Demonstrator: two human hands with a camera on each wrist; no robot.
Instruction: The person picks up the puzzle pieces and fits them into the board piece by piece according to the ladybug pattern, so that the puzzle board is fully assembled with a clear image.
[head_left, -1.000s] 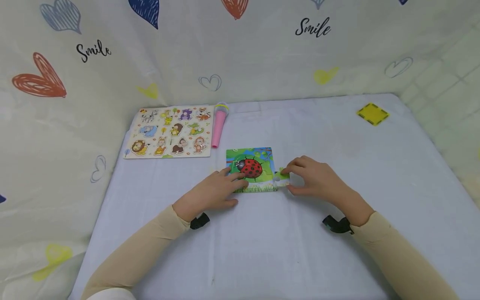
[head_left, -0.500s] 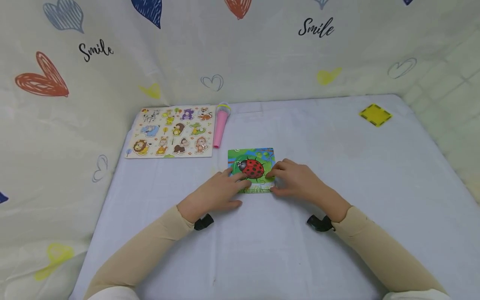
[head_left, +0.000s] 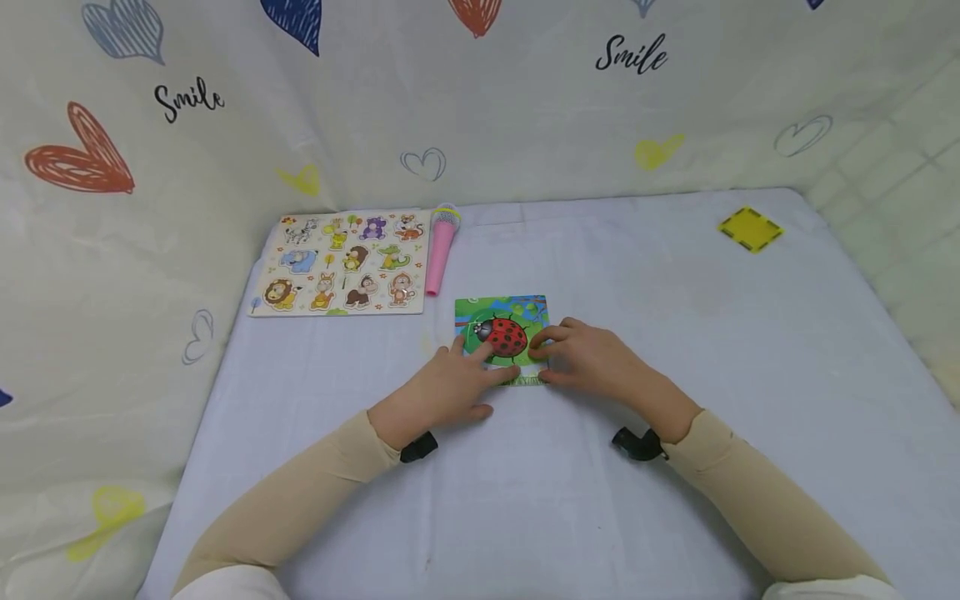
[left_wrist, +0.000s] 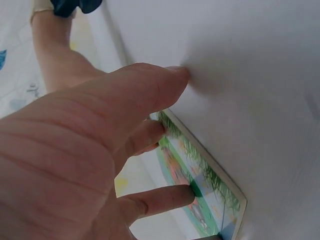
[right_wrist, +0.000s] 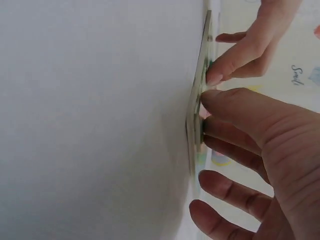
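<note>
A square ladybug jigsaw puzzle lies flat in the middle of the white-covered table. My left hand rests spread over its lower left part, fingertips pressing the picture and the thumb off the near edge. In the left wrist view, the puzzle's grassy border shows beneath the straight fingers. At the lower right corner, my right hand pinches a puzzle piece between thumb and fingers. That piece sits in its spot on the board, partly hidden by the fingers.
An animal puzzle board lies at the back left, with a pink toy microphone along its right side. A yellow square with black dashes is at the back right. Behind the table hangs a heart-printed cloth.
My right hand has moved left, bringing the puzzle piece from beside the board into its lower right corner. My left hand has shifted slightly right across the puzzle.
</note>
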